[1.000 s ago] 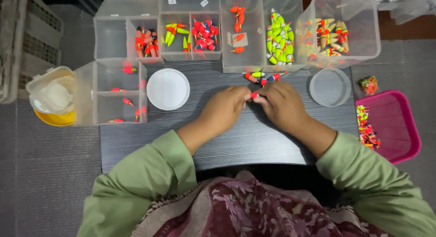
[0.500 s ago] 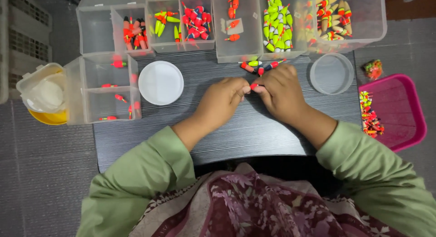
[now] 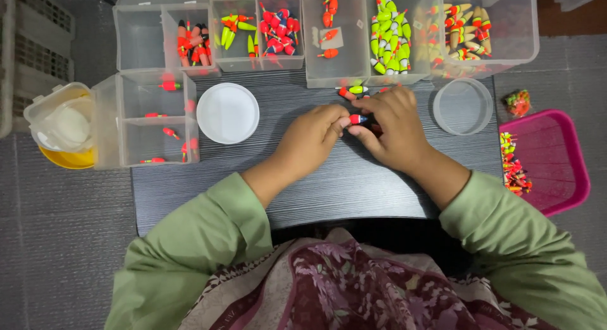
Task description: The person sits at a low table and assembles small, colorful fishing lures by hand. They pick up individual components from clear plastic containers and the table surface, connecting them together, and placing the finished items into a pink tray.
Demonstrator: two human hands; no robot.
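Head view: we pinch a small red plastic float (image 3: pixel 358 119) between left hand (image 3: pixel 311 139) and right hand (image 3: pixel 393 129) fingers, mid-assembly; loose floats (image 3: pixel 354 90) lie just beyond.

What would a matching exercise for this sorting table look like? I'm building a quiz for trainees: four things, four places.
Things:
1. white round lid
2. pink tray
3. clear round lid
4. small red float

Places:
A. off the table's right edge
B. between the fingertips of both hands
C. left of the hands
D. right of the hands, on the table

Pairs: 1-C, 2-A, 3-D, 4-B
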